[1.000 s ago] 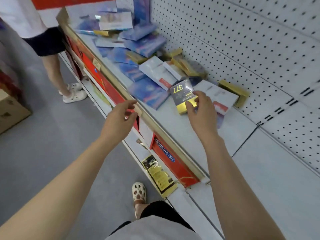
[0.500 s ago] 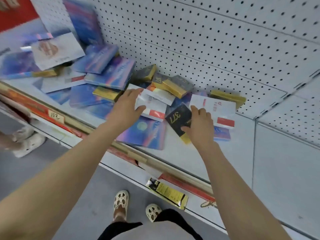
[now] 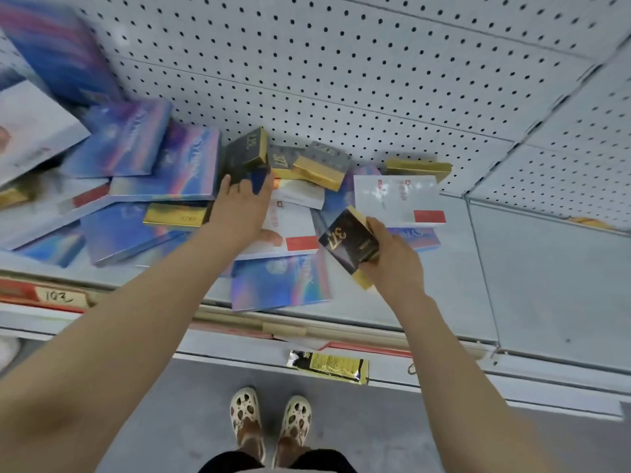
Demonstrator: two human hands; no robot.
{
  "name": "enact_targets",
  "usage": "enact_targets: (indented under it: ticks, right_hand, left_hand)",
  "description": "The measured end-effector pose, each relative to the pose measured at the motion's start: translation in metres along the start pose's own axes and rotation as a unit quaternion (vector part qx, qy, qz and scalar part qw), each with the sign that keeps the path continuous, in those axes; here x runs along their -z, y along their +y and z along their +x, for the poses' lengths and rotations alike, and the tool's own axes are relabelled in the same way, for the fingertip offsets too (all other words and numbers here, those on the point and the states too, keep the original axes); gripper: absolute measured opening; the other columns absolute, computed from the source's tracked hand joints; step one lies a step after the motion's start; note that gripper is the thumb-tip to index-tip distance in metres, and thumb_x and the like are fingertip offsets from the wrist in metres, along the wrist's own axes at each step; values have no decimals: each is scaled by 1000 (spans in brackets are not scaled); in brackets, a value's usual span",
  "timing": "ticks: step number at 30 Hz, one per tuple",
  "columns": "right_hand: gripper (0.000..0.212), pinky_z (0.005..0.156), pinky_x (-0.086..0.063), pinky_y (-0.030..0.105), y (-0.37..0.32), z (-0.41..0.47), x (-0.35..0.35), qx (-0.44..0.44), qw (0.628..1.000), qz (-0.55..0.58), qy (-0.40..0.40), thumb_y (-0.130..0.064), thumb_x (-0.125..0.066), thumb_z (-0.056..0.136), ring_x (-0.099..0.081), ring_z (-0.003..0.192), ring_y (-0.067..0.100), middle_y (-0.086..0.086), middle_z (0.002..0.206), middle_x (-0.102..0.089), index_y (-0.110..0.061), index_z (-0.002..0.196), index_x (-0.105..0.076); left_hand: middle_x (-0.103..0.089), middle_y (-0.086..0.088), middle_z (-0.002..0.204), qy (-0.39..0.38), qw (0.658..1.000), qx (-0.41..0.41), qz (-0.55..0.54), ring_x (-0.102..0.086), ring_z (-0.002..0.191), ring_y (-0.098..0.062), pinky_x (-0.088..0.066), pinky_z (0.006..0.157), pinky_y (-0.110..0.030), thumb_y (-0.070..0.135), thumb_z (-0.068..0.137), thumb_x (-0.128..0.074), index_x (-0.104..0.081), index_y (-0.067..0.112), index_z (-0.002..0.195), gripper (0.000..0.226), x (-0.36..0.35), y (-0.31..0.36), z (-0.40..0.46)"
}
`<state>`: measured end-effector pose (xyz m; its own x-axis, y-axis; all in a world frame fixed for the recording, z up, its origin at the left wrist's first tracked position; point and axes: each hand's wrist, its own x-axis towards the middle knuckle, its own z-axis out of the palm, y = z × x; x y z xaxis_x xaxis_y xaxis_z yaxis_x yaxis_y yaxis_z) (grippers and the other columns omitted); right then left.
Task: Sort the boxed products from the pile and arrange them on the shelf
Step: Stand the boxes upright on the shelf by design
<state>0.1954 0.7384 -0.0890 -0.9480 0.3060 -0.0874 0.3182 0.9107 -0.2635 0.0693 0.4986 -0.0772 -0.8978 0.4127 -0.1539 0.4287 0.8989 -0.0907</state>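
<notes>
Right hand (image 3: 392,264) now has the black-and-gold box (image 3: 348,238) lifted clear of the pile; half a second ago that box was flat on the shelf under the same hand. Fingers and thumb are curled round its lower right end, a firm grip.

Left hand (image 3: 244,203) has gone from resting on the white box with the red patch (image 3: 290,230) to reaching deeper toward the back panel. It now sits against a second black-and-gold box (image 3: 246,155) that stands tilted on the pile. Fingers are bent over the box's lower edge. Whether it actually grips the box or only touches it, I can't tell, since the box's lower part hides behind the hand.

Meaning for the task: one box of this type is already picked out, and a matching one looks like the next target. So sorting by type is under way; nothing is arranged yet. The bare shelf (image 3: 546,285) to the right looks like the likely drop zone.

Orientation of the held box: long axis runs diagonally, upper left to lower right. Printed face is up and toward the camera, with the "377" marking near the upper left end. Gold edge shows along the top right and at the bottom end.

The rest of the pile, blue boxes (image 3: 280,285) included, lies scattered flat and overlapping.
</notes>
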Motion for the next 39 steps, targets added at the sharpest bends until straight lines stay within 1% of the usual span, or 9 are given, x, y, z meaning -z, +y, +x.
enact_targets:
  ticks: [3, 7, 12, 15, 18, 23, 25, 29, 39]
  right_hand:
    - [39, 67, -49, 31, -5, -9, -2, -27, 998, 52, 34, -26, -71, 83, -65, 91, 30, 5, 102, -66, -23, 116, -50]
    - [39, 63, -40, 27, -6, -21, -12, -36, 994, 92, 52, -27, -73, 83, -61, 81, 26, 3, 96, -63, -18, 112, -49]
    - [31, 54, -38, 25, 3, -30, -11, -49, 978, 190, 65, -25, -74, 81, -54, 66, 19, -7, 73, -55, -19, 98, -50]
    - [27, 60, -43, 22, 11, -32, -3, -133, 927, 339, 93, -27, -79, 76, -58, 70, 14, -5, 79, -65, -17, 95, -62]
    - [12, 65, -46, 28, 17, -38, 7, -171, 855, 475, 120, -27, -75, 82, -58, 68, 10, -9, 73, -66, -19, 89, -69]
    - [20, 67, -59, 32, 29, -67, 34, -193, 877, 416, 146, -37, -53, 99, -64, 86, 18, 3, 97, -65, -19, 108, -57]
    - [25, 60, -62, 34, 34, -87, 44, -217, 868, 417, 161, -39, -47, 101, -65, 85, 15, 3, 103, -63, -21, 118, -50]
    - [22, 56, -60, 35, 44, -134, 54, -275, 859, 388, 190, -40, -43, 102, -68, 64, 20, 2, 97, -63, -23, 116, -47]
    - [20, 81, -59, 51, 98, -257, 54, -407, 716, 469, 319, -24, -61, 95, -73, 65, 19, -1, 94, -68, -17, 111, -51]
  left_hand:
    - [-43, -25, 130, -21, 999, 9, -34, -49, 118, -40, -37, 104, -48, 68, 71, -68, 8, 20, 153, 122, -2, 10, -17]
    - [-42, -20, 126, -22, 996, 19, -81, -47, 116, -37, -45, 92, -44, 58, 74, -73, 4, 20, 154, 117, -5, 22, -37]
    - [-59, -5, 120, -45, 967, 58, -243, -54, 108, -26, -43, 77, -32, 51, 85, -66, -50, 26, 129, 53, 0, 21, -59]
    - [-63, 5, 106, -30, 913, 95, -395, -59, 86, -14, -46, 68, -31, 45, 93, -56, -54, 33, 115, 25, 4, 20, -69]
    - [-65, 4, 103, 16, 856, 122, -502, -63, 90, -20, -54, 82, -44, 48, 93, -54, -56, 34, 109, 22, -4, 17, -82]
    - [-69, -7, 113, 11, 646, 183, -741, -68, 98, -28, -55, 86, -51, 28, 98, -56, -57, 18, 118, 22, -10, 34, -99]
    - [-68, -8, 116, -12, 605, 182, -775, -68, 99, -28, -56, 82, -46, 23, 98, -55, -54, 12, 123, 27, -9, 44, -101]
    - [-66, -7, 118, -39, 610, 146, -778, -67, 101, -27, -55, 82, -43, 22, 97, -57, -55, 15, 120, 24, -10, 67, -98]
    - [-70, 5, 104, -127, 675, -18, -727, -69, 89, -17, -56, 64, -32, 30, 97, -56, -55, 20, 115, 20, 10, 180, -112]
